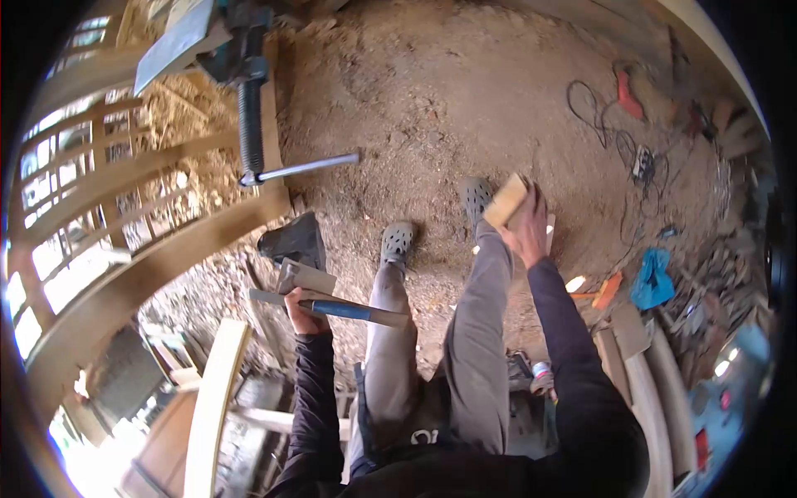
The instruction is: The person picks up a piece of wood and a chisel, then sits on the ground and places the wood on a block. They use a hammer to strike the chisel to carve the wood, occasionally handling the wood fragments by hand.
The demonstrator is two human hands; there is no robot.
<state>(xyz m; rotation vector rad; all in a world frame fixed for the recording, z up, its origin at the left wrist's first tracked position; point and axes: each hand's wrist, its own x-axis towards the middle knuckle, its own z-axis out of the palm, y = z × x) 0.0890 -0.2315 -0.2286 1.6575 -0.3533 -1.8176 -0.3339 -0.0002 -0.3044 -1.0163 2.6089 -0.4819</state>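
My left hand (296, 312) is closed around a long flat tool with a blue-and-wood handle (349, 310), which points right across my left leg. Its flat grey end sticks out to the left of my fingers. A pale grey-brown block (307, 276) sits at the same hand, just above the tool. Out in front of my right knee, my right hand (530, 228) grips a small wooden block (507, 201), its light face turned up and left. The fingers wrap over the block's far right side.
A bench vise with a long screw (251, 124) and steel bar handle (307, 168) juts in at upper left. Below it lies a dark bag-like object (295, 241). A blue plastic bag (652, 279), a red corded tool (628, 95) and wood scraps (706, 290) lie to the right.
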